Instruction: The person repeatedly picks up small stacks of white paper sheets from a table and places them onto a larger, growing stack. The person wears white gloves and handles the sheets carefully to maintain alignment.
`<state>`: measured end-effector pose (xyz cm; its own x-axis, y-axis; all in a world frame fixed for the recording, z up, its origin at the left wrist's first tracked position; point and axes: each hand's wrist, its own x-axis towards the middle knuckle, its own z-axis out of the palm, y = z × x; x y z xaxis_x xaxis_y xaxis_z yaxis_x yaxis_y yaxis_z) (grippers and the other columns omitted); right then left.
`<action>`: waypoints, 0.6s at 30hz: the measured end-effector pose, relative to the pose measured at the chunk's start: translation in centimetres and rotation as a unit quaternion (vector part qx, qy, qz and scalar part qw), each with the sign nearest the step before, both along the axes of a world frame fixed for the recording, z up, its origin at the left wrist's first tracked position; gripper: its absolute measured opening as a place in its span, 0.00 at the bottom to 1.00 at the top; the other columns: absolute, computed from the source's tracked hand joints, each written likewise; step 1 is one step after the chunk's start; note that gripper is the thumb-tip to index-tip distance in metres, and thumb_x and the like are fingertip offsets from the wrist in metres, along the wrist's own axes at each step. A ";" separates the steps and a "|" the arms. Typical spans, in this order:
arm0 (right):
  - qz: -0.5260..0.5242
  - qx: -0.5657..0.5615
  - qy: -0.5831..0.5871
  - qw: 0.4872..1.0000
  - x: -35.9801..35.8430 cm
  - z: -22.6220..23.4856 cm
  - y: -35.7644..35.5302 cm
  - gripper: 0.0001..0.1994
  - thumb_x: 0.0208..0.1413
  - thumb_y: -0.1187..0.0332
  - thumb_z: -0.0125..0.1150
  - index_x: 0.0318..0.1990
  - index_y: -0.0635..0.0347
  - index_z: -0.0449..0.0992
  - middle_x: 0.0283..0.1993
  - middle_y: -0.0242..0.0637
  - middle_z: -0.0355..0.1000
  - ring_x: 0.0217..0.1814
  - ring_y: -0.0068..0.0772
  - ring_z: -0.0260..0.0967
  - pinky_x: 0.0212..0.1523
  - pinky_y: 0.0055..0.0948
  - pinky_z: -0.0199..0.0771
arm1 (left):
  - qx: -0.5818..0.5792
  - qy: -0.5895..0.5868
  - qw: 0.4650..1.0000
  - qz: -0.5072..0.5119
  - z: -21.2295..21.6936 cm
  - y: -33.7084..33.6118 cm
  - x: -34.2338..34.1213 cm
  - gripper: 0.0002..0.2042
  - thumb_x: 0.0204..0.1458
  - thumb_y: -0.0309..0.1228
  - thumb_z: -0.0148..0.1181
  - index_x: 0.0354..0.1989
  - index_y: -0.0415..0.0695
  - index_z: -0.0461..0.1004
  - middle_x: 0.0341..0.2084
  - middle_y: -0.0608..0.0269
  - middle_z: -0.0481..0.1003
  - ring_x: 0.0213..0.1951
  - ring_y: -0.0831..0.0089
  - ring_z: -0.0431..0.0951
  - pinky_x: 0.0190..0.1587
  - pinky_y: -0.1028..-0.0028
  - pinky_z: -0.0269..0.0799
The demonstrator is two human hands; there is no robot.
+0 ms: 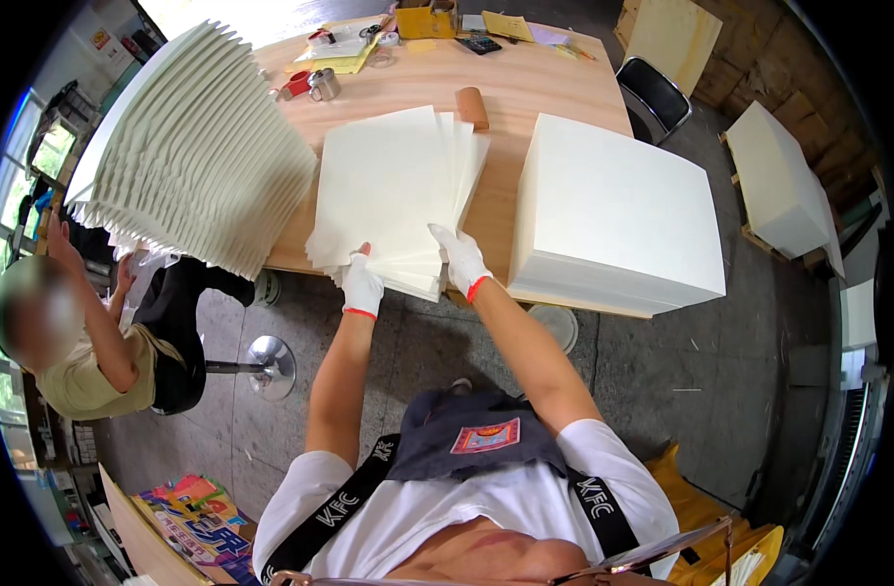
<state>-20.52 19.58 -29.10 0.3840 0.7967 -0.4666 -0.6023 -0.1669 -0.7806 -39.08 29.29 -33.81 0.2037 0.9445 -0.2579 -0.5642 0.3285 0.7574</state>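
A loose, fanned pile of white paper sheets (383, 186) lies in front of me at the table's near edge, its corners spread unevenly. My left hand (363, 285), in a white glove with a red cuff and a bare thumb tip, grips the pile's near edge, thumb on top. At the near right corner, my right hand (461, 260) in a matching glove closes on the sheets' edge; some of its fingers are hidden. Right of the pile stands a squared block of white sheets (618, 200). To the left rises a tall paper stack (198, 146) with wavy, layered edges.
Beyond the pile on the wooden table (510, 73) lies a brown block (473, 108). Further back are a metal mug (323, 85), a red tape dispenser (295, 85) and a calculator (479, 45). A co-worker (105, 342) sits at left, near a round stool base (271, 367).
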 end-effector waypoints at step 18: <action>-0.006 -0.048 0.170 0.984 0.0 2.0 -1.3 0.35 0.57 0.49 0.69 0.66 0.59 0.65 0.60 0.39 0.69 0.59 0.32 0.65 0.57 0.36 0.67 | -0.143 0.008 0.989 -0.027 -1.3 3.6 -0.3 0.12 0.64 0.36 0.54 0.53 0.50 0.73 0.44 0.63 0.78 0.47 0.69 0.78 0.48 0.64 0.76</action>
<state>-20.57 18.33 -27.09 0.2016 0.7397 -0.6420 -0.8281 -0.2214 -0.5151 -39.34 32.87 -35.14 0.2454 0.8206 -0.5161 -0.5282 0.5596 0.6386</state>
